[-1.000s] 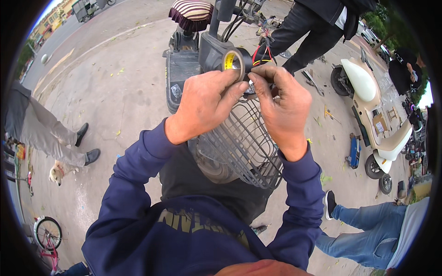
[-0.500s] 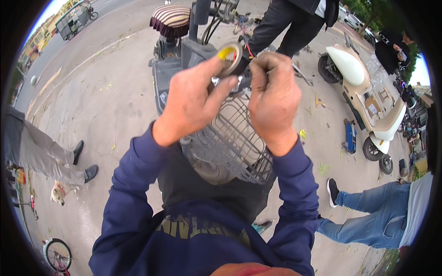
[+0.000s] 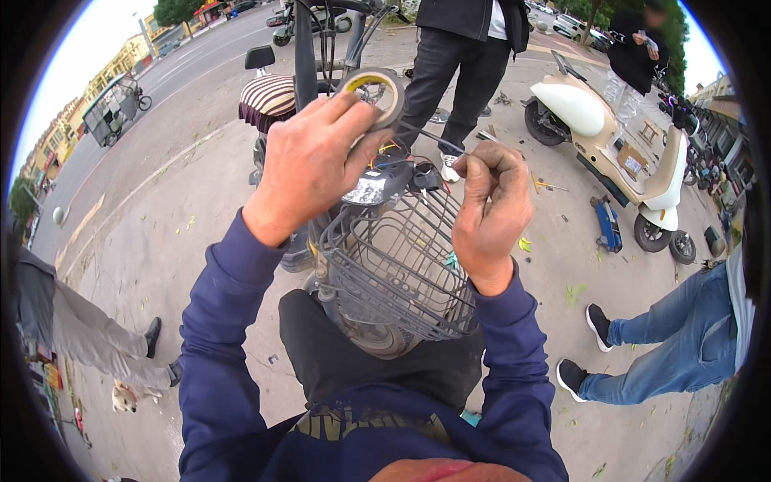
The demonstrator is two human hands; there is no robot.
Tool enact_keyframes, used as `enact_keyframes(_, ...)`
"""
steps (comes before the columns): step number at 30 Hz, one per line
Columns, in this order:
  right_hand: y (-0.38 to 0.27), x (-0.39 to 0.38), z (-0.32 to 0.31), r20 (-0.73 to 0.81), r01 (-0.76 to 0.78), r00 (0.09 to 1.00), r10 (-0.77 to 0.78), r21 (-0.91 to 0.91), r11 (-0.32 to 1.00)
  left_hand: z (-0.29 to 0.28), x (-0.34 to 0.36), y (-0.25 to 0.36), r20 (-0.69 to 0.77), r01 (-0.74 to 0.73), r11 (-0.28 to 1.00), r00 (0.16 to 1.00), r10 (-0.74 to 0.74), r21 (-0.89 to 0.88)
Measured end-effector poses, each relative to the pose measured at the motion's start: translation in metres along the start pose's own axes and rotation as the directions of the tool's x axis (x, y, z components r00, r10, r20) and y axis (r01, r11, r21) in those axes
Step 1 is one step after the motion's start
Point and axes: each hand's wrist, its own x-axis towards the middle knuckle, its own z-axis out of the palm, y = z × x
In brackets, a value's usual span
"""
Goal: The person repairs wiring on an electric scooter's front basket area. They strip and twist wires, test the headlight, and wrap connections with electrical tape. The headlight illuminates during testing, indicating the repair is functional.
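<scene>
My left hand [image 3: 309, 161] is closed around a roll of dark tape [image 3: 397, 103] with a pale core and yellow inside. From the roll a narrow dark strip of tape [image 3: 434, 139] stretches to the right. Its end is pinched between the thumb and fingers of my right hand [image 3: 494, 213]. Below and between the hands are the scooter's front lamp [image 3: 376, 189], loose thin coloured wires [image 3: 389, 148] and a dark wire basket [image 3: 401, 277]. My left hand partly hides the scooter's front.
A striped seat cover [image 3: 267, 98] is behind my left hand. One person [image 3: 456, 68] stands just beyond the scooter, others left and right. A cream scooter [image 3: 598, 128], a blue tool [image 3: 608, 225] and a small dog [image 3: 125, 397] are around.
My hands have moved apart, and a length of tape now shows between them. The view has tilted up, showing more of the street and the scooter's basket.
</scene>
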Motion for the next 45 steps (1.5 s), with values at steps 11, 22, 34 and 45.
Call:
enact_keyframes(11,0.002,0.015,-0.004,-0.069,-0.393,0.905,0.42,0.243,0.887,-0.002,0.036,0.0,0.046,-0.292,0.909,0.955,0.292,0.296)
enact_keyframes(22,-0.02,0.033,0.03,0.38,-0.638,0.77,0.512,0.472,0.608,-0.005,0.034,-0.001,0.177,-0.342,0.872,0.938,0.297,0.351)
enact_keyframes(34,0.02,0.005,0.053,0.481,-0.639,0.723,0.496,0.192,0.745,-0.002,0.026,-0.015,0.462,-0.28,0.921,0.877,0.13,0.271)
enact_keyframes(45,0.007,0.006,0.042,0.277,-0.525,0.837,0.472,0.163,0.835,0.015,0.001,-0.011,0.233,-0.141,0.989,0.964,0.126,0.049)
